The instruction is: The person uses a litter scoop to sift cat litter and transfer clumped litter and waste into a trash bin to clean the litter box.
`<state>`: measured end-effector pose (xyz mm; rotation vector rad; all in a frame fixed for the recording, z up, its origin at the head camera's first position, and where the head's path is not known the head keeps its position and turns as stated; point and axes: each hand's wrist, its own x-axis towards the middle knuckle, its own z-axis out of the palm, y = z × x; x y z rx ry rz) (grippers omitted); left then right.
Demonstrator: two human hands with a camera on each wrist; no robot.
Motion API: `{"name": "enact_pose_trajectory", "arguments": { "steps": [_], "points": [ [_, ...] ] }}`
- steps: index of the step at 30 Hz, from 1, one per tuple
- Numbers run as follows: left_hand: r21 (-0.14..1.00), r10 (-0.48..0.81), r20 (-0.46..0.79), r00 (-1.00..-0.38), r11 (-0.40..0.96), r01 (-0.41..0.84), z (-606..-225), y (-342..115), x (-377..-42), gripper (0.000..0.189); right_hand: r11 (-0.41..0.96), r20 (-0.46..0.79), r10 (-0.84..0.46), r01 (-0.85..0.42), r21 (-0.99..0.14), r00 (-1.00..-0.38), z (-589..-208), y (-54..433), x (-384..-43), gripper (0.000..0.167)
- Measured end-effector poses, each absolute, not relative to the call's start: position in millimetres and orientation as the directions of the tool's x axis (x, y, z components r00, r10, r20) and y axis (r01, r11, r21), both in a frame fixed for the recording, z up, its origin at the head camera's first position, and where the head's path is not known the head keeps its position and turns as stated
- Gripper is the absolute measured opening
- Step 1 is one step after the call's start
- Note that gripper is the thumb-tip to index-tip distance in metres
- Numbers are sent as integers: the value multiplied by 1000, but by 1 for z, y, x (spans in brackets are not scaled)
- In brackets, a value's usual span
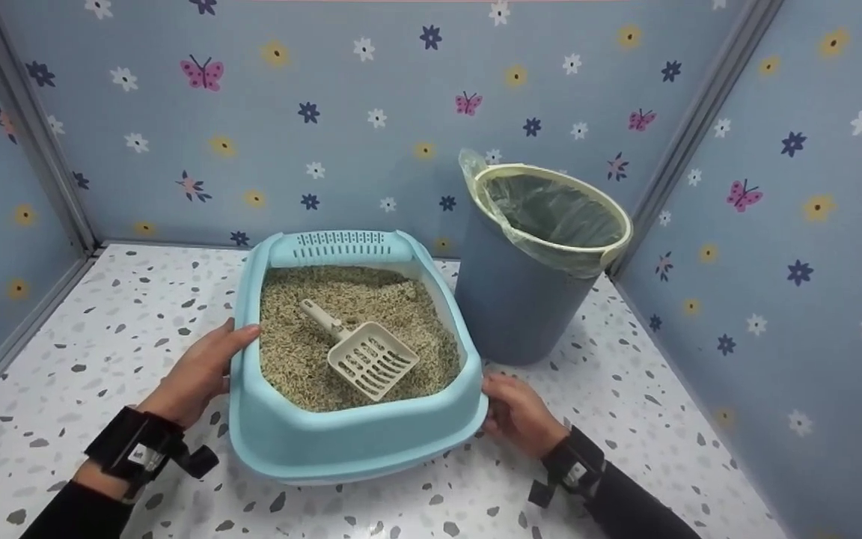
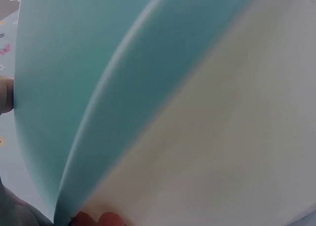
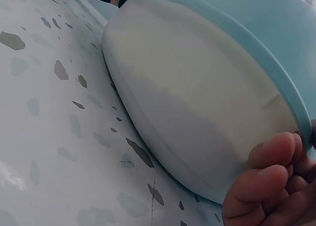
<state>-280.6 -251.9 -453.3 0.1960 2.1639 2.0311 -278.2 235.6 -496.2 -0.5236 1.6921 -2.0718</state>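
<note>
A light blue cat litter box [image 1: 356, 442] with a pale base stands on the speckled surface, filled with grainy brown litter [image 1: 289, 359]. On the litter lies a beige slotted scoop [image 1: 373, 361], its handle toward the back left. My left hand [image 1: 203, 367] grips the box's left rim, thumb over the top; in the left wrist view two fingertips [image 2: 111, 219] show beneath the rim. At the front right corner my right hand [image 1: 521, 415] holds the rim, with curled fingers [image 3: 269, 179] under its edge in the right wrist view.
A blue-grey trash bin [image 1: 513, 314], lined with a clear plastic bag [image 1: 551, 213], stands right behind the box's right side. Blue flowered panels [image 1: 371, 97] wall in the back and both sides. The floor-like surface [image 1: 648, 449] is white with grey specks.
</note>
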Motion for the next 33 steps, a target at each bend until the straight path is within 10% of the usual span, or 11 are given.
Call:
{"name": "enact_pose_trajectory", "arguments": {
  "steps": [7,16,24,33],
  "points": [
    [998,239,-26,-971,55,-14,-453,-247,-274,81,-115,37,-566,35,-993,-824,-492,246,-269,34],
    [993,175,-41,-984,116,-20,-456,-246,-275,94,634,195,-311,-355,-687,-930,-410,239,-272,35],
    [995,189,-20,-982,96,-2,-457,-246,-277,90,524,415,-594,-723,-450,-689,-290,176,-301,22],
    [995,194,-29,-981,96,-11,-453,-246,-277,91,510,78,-860,-855,91,-505,-279,58,-345,9]
  ]
}}
